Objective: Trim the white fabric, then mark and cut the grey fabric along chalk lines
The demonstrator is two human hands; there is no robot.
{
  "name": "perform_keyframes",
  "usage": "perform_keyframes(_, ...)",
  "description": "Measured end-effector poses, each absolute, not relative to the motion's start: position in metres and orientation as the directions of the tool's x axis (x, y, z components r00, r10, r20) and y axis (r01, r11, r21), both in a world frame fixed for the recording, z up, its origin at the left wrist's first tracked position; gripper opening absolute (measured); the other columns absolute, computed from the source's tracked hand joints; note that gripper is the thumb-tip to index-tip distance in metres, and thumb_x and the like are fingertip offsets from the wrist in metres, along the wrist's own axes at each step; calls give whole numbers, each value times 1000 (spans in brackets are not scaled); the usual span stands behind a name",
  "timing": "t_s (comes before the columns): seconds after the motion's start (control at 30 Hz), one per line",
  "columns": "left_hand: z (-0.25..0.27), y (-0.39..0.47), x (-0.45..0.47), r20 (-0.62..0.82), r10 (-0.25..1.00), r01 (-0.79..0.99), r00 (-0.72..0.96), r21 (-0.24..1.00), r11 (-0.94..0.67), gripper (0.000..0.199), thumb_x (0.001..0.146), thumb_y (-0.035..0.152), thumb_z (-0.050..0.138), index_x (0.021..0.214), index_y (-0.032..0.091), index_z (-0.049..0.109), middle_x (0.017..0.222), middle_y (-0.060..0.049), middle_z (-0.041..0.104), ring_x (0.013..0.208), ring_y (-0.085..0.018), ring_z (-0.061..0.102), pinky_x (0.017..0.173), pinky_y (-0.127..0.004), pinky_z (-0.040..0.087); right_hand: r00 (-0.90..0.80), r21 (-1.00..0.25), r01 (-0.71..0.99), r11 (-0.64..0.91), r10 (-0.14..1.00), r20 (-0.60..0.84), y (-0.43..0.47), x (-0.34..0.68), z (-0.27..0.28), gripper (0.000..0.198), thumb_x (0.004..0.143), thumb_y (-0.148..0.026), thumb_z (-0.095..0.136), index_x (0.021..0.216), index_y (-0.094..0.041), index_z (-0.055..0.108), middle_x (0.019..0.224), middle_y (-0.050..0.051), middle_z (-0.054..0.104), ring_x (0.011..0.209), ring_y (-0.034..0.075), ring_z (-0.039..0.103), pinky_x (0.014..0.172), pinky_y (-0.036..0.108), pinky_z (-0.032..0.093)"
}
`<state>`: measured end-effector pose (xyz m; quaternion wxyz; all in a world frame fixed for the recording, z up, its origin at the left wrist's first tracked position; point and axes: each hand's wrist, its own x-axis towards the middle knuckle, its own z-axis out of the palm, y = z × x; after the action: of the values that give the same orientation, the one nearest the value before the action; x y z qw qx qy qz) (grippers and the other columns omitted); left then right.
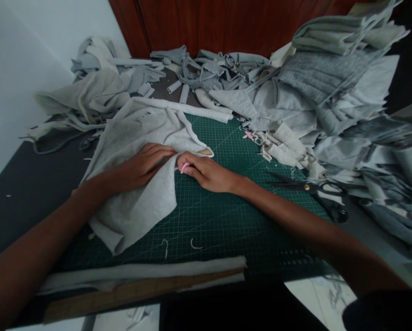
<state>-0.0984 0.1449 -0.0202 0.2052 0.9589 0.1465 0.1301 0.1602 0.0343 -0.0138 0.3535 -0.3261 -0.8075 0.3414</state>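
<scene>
My left hand (150, 165) lies on a light grey fabric piece (140, 128), its fingers stretched out flat along a fold. Close to its fingertips is my right hand (202, 170), closed at the fabric's edge. A small pink thing (185, 167) shows between its thumb and fingers; its kind is unclear. The tip of a brown wooden strip (204, 151) peeks out beside the right knuckles, the rest hidden by cloth and hands. Part of the fabric rests on a green cutting mat (219, 216), with one corner folded toward me.
Black scissors (307, 186) lie partly spread at the right. Grey fabric scraps (209, 73) line the back, and a tall fabric pile (326, 78) rises at right. Along the front edge lie a pale cloth strip (150, 270) and a long brown strip (140, 290).
</scene>
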Motion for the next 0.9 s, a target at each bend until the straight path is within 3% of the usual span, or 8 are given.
perform_keyframes(0.1,-15,144,-105,118,453,313,884,571,-759,43,112,41,32,146,22,51,146,-11,59,138,-27,54,124,-48,40,-506,-777,329,537,795,335,42,158,-13,16,112,-34,35,108,-24,47,104,5,63,94,19,58,93,35,46)
perform_keyframes(0.17,-11,142,-107,101,466,313,879,614,-724,45,113,44,29,146,22,51,148,-11,58,141,-27,52,126,-47,40,-500,-781,330,530,800,331,44,157,-13,16,112,-33,35,109,-23,47,108,6,65,97,19,59,94,35,47)
perform_keyframes(0.33,-8,140,-104,117,405,289,907,527,-799,37,107,51,46,113,20,64,143,-13,61,138,-30,53,126,-47,40,-511,-782,279,557,776,370,42,158,-15,17,113,-32,36,109,-22,49,104,5,65,94,19,59,92,35,48)
perform_keyframes(0.53,-10,144,-107,94,461,318,882,602,-732,39,111,46,39,136,22,59,146,-10,60,141,-27,54,127,-44,39,-556,-736,244,631,713,427,38,161,-16,17,114,-30,38,105,-22,51,109,8,67,101,20,61,96,37,49)
perform_keyframes(0.73,-1,142,-108,-9,501,379,866,664,-644,48,113,46,35,145,14,50,150,-13,54,144,-23,48,132,-46,31,-688,-514,420,748,631,357,34,159,-18,20,114,-26,33,106,-22,51,110,11,65,104,24,55,100,41,47)
perform_keyframes(0.9,0,142,-108,-37,508,401,861,664,-631,51,114,48,32,146,12,48,150,-13,56,143,-23,48,132,-47,31,-695,-445,479,757,637,334,28,157,-18,24,113,-22,32,109,-19,56,111,12,65,106,25,55,101,42,45)
